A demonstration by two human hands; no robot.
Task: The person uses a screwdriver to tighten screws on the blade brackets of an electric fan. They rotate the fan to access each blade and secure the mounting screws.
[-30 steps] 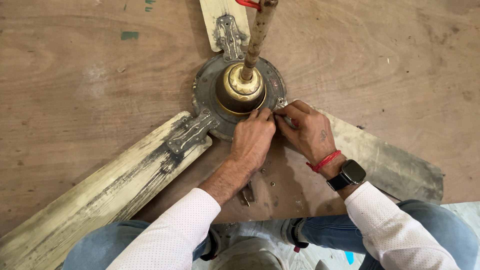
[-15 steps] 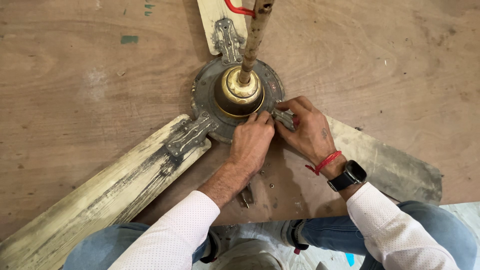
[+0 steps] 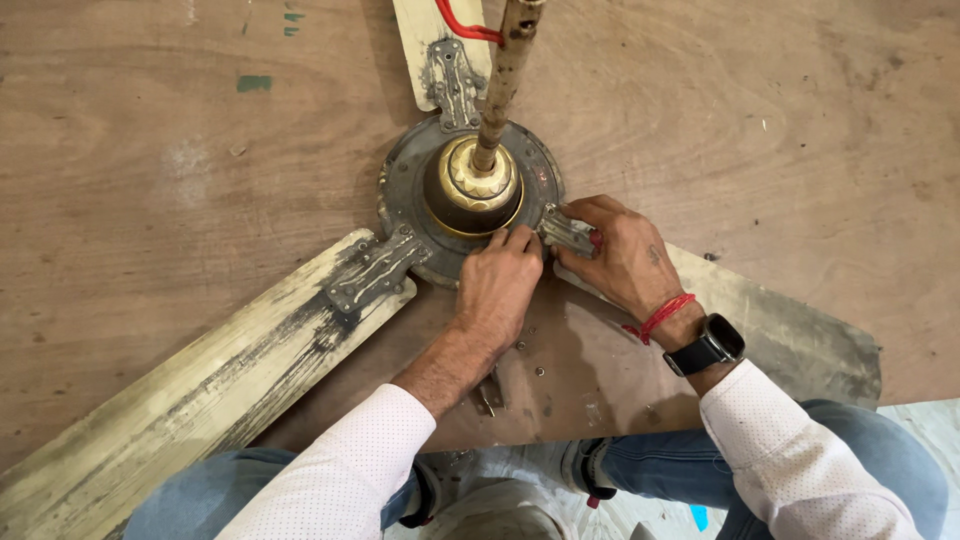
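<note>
– Where is the fan motor hub [image 3: 415,195] sitting?

– Flat on the brown plywood floor [image 3: 150,150], with a brass-coloured cap [image 3: 478,190] at its centre and a worn downrod [image 3: 503,75] rising from that cap. A red wire [image 3: 462,22] curls beside the rod's upper part.

– And the hands?

– Both are at the hub's near-right edge. The left hand [image 3: 500,285] is curled knuckles-up against the hub rim, fingertips pinched together on something too small to make out. The right hand [image 3: 625,260] lies just right of it, fingers closed over the grey metal blade bracket [image 3: 565,230] that joins the hub there; how tightly it grips I cannot tell.

– Which blade is that?

– The right blade [image 3: 790,335], running away from the hub to the lower right, partly under the right wrist, which wears a red thread [image 3: 662,315] and a black watch [image 3: 708,345].

– The others?

– The left blade [image 3: 200,400], dirty cream, stretches from the hub to the lower left with its bracket bolted on. The far blade [image 3: 425,50] leaves the hub upward, beside the rod.

– Anything loose?

– A few small screws [image 3: 540,371] lie on the floor near the hub, between the forearms.
</note>
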